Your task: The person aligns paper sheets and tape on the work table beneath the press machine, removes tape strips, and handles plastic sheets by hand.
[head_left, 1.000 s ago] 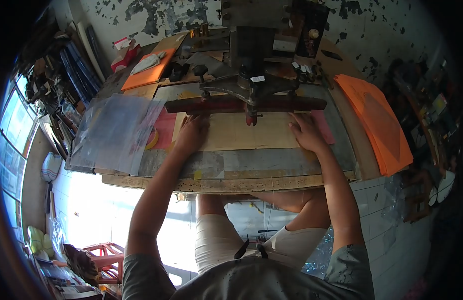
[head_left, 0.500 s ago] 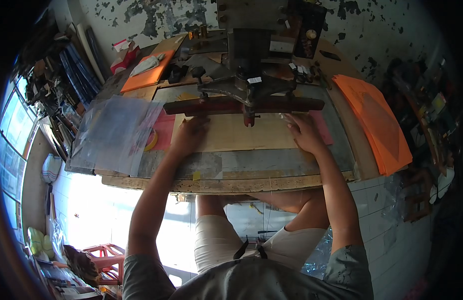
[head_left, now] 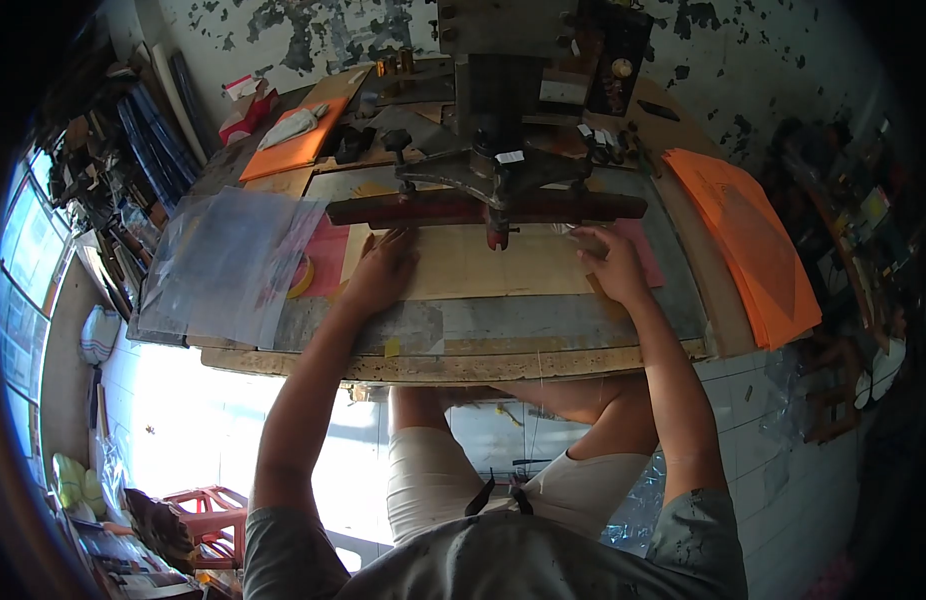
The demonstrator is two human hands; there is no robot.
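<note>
Workshop floor: pale tiles (head_left: 743,450) stretch under a seated person in light shorts (head_left: 433,475), with a red stool (head_left: 205,512) off to the left.
Table edge: worn wooden rim (head_left: 463,366) crosses in front of the person, a small yellow patch (head_left: 392,348) just behind it.
Cream sheet: pale sheet (head_left: 483,272) lies flat on the grey tabletop, spanning the space between the two hands, its far side reaching toward the dark bar.
Left hand: palm down, the left hand (head_left: 381,270) rests over the sheet's left end, fingers slightly spread and pointing away; nothing is seen in its grasp.
Right hand: poised over the sheet's right end, the right hand (head_left: 615,265) is partly open, its index finger stretched inward beside a small shiny piece (head_left: 565,229); whether it pinches that piece cannot be told.
Pink layer: pink material (head_left: 329,250) shows beyond both ends of the cream sheet, a yellow tape roll (head_left: 303,277) by its left part.
Flanks: clear plastic sheets (head_left: 218,265) spread at left; orange sheets (head_left: 748,245) are stacked at right.
Press: dark bar (head_left: 433,211) hangs beneath a metal bracket (head_left: 463,178), just beyond the fingertips.
Back: pale cloth (head_left: 291,127) tops more orange material (head_left: 283,155), before a peeling wall (head_left: 383,28).
</note>
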